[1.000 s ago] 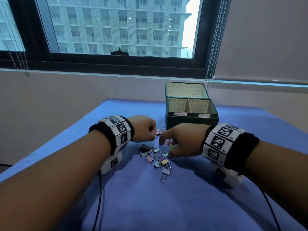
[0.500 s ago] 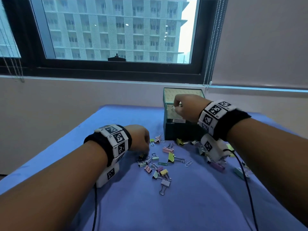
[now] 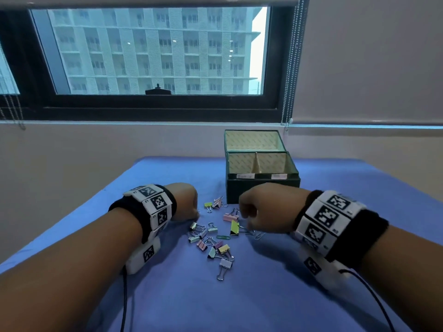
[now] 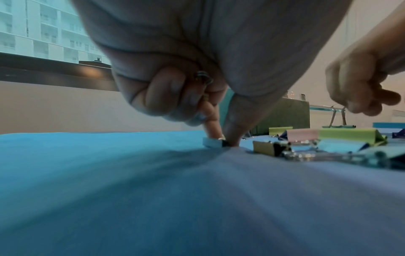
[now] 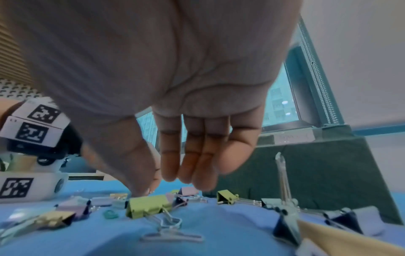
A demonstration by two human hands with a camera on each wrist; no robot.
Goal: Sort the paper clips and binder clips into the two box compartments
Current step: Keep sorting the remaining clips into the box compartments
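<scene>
A dark green box point(image 3: 262, 188) with its lid up stands on the blue cloth; its two compartments carry small white labels. In front of it lies a scatter of pastel binder clips point(image 3: 217, 245), with a green paper clip point(image 3: 223, 237) and a clear one point(image 3: 259, 235) among them. At the scatter's left edge my left hand point(image 3: 195, 213) pinches a pale blue binder clip point(image 4: 211, 142) against the cloth between index finger and thumb point(image 4: 221, 138), with metal clips tucked under its curled fingers. My right hand point(image 5: 157, 183) hangs over a green binder clip point(image 5: 149, 206), fingers pointing down, holding nothing I can see.
More binder clips point(image 5: 285, 223) lie to the right, under my right wrist, one with its wire handle upright. A wall with a window runs behind the table's far edge. Cables trail from both wrist cameras across the cloth point(image 3: 167, 295).
My right hand came back from over the box's left compartment down to the clips. My left hand stayed low at the scatter's left edge and now pinches a blue binder clip.
</scene>
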